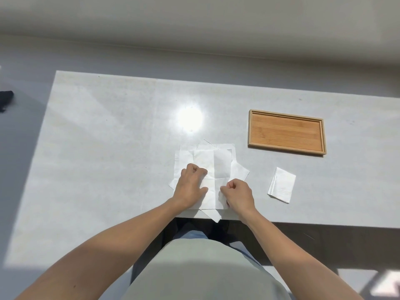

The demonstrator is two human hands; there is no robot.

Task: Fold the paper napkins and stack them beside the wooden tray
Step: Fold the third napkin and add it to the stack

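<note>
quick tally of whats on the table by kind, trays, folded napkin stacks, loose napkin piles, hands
wooden tray: 1
stack of folded napkins: 1, how many napkins it holds cannot be told
pile of unfolded napkins: 1, overlapping sheets, number unclear
hands on the pile: 2, left hand and right hand
total: 5

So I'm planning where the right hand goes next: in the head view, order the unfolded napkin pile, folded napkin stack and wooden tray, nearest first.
From the right hand:
1. Loose pile of unfolded white paper napkins, under it.
2. Small stack of folded white napkins, to its right.
3. Rectangular wooden tray, farther back and right.
</note>
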